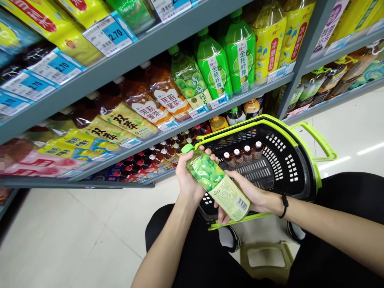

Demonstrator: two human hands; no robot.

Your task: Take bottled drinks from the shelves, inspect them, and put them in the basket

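A large green plum tea bottle (220, 182) with a bright green cap is tilted between both hands above a shopping basket. My left hand (189, 176) wraps round its upper part near the cap, fingertips showing on the far side. My right hand (244, 192) grips the lower end, with its fingers beneath and the thumb along the side. The label's barcode faces up. Below lies the black basket (306, 180) with lime-green rim and handle, and several small brown bottles (247, 154) with white caps stand in a row inside.
Shelves (186, 36) of drink bottles rise in front, with blue price tags (111, 34) along their edges. A similar green plum bottle (189, 80) stands on the middle shelf. My black-clad knees flank the basket, and a tan stool (267, 256) is between my feet on the tiled floor.
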